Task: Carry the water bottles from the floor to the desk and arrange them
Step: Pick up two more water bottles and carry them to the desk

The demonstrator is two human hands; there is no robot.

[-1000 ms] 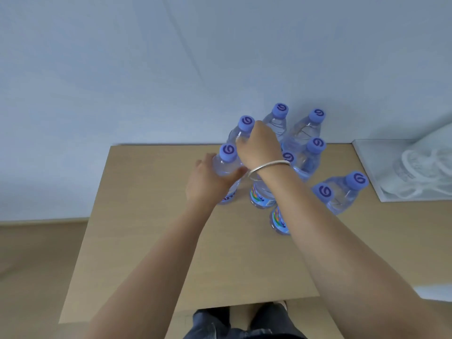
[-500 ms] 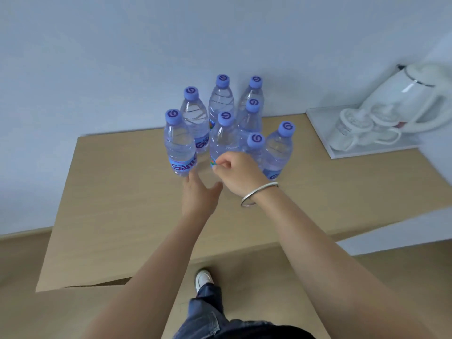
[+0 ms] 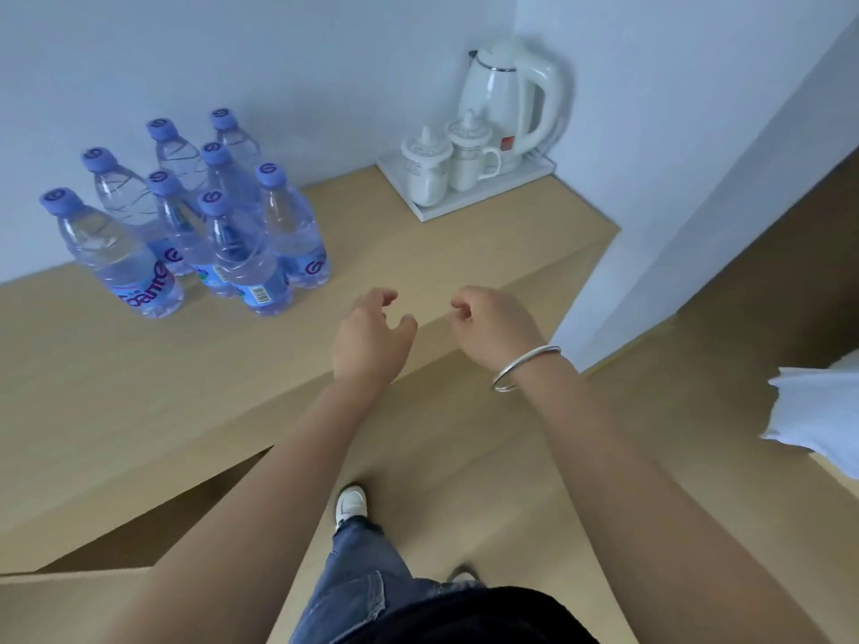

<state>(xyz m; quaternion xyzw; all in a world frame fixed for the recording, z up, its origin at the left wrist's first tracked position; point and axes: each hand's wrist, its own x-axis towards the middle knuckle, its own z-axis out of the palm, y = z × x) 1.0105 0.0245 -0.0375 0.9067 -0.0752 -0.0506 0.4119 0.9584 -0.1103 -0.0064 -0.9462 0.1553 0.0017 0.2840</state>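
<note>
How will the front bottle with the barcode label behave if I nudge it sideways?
The barcode bottle looks full, so probably heavy for its size. Tall and narrow, it may tip rather than slide. It stands close against the other bottles, so a push could well knock them too.

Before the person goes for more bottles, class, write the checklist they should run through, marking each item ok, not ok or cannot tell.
1. Left hand free, holding nothing: ok.
2. Right hand free, fingers loosely curled: ok.
3. Water bottles all upright on the desk: ok.
4. Bottles grouped apart from the kettle tray: ok.
5. Bottles well back from the desk's front edge: ok.
6. More bottles left on the floor: cannot tell, none in view.
</note>
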